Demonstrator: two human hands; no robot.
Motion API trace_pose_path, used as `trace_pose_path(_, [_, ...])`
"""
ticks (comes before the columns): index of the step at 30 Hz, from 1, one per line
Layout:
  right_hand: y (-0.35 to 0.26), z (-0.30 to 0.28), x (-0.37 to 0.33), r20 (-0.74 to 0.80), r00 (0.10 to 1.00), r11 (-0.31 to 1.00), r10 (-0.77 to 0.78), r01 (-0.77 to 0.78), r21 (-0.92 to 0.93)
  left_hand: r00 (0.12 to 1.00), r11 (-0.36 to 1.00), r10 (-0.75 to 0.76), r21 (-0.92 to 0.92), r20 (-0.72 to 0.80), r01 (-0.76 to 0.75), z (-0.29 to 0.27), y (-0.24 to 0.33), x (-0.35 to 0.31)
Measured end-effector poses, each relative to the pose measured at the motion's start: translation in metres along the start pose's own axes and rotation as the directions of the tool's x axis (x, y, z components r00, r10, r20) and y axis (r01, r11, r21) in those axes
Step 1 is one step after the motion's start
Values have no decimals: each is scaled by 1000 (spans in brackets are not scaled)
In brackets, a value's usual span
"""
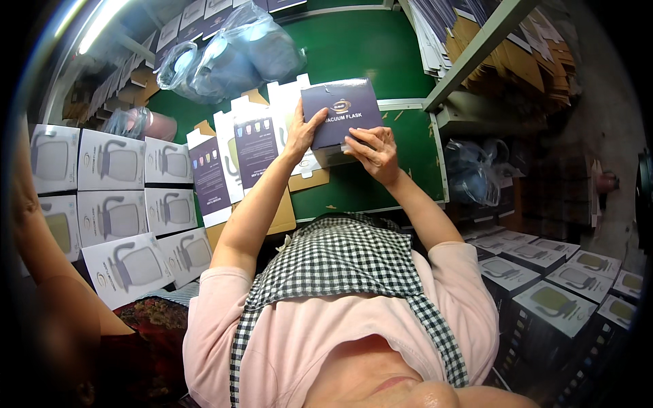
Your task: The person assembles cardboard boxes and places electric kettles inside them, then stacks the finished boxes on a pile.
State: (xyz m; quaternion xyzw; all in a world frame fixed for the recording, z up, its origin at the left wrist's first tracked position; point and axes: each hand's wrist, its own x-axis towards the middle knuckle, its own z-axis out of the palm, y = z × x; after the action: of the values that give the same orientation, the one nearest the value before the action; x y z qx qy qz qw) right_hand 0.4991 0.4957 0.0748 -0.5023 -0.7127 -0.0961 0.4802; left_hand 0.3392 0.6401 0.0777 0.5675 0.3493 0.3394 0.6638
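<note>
A dark purple carton (pixel 340 102) stands on the green tabletop (pixel 367 41) in front of me. My left hand (pixel 303 130) grips its left side, with the thumb over the printed face and the other fingers mostly hidden along the edge. At the lower right edge of the same carton, my right hand (pixel 376 154) has bent fingers pressed against it. Whether anything is inside cannot be seen. Flattened purple and white cartons (pixel 257 146) lie just left of my left forearm, partly overlapping one another.
Clear plastic bags with light blue items (pixel 248 58) sit at the table's far side. White boxes (pixel 112 160) are stacked at left, beside another person's arm (pixel 61 285). Finished-looking boxes (pixel 554 306) fill the lower right. Flat cardboard (pixel 507 61) is piled behind a metal post (pixel 479 54).
</note>
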Motion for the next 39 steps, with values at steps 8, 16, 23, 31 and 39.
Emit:
trace_pose_path(8, [9,10,7,-473,699,832,536,-534,154,845,839,-515,-120,145,531,-7,-22,-1])
trace_pose_path(16, [103,-79,38,-200,632,661,749,-689,297,972,978,-199,-37,129,205,106,8,66])
trace_pose_path(23, [152,-107,24,-427,798,574,425,-602,-555,860,925,-344,291,377,243,73,-31,32])
trace_pose_path(31, [79,194,-84,534,248,292,809,-956,1,560,96,37,561,-828,822,-213,-126,-92])
trace_pose_path(39, [77,198,-87,757,118,249,642,-966,-61,763,763,-59,464,-643,450,-229,-101,-106])
